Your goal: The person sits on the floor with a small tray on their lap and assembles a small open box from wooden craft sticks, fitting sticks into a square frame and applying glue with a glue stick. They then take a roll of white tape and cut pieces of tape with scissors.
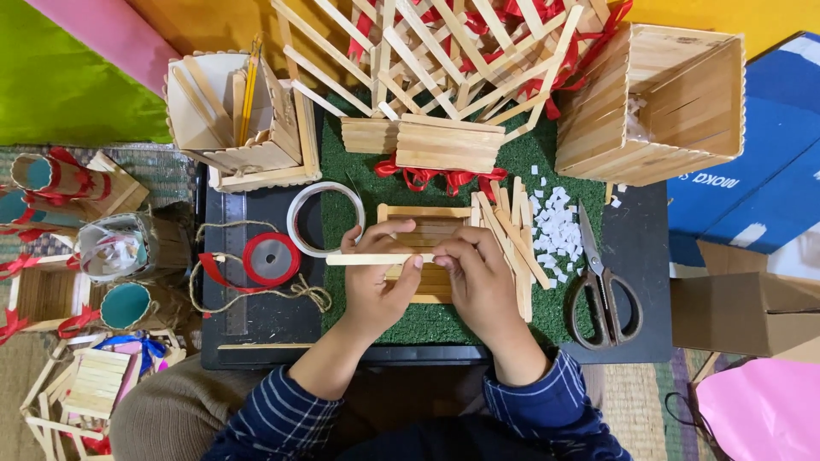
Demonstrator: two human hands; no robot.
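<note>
My left hand (373, 286) and my right hand (481, 277) together pinch one flat wooden craft stick (359, 259), held level with its free end pointing left. Under both hands lies a small square panel of glued sticks (424, 218) on a green turf mat (444, 320). A loose pile of craft sticks (510, 226) lies just right of my right hand, and small white paper bits (555, 226) are scattered beyond it.
Scissors (603, 294) lie at the mat's right edge. A clear tape roll (320, 218), a red ribbon spool (271, 258), twine (256, 294) and a steel ruler (232, 256) sit left. Stick-built boxes (658, 102) and a lattice basket (444, 60) stand behind.
</note>
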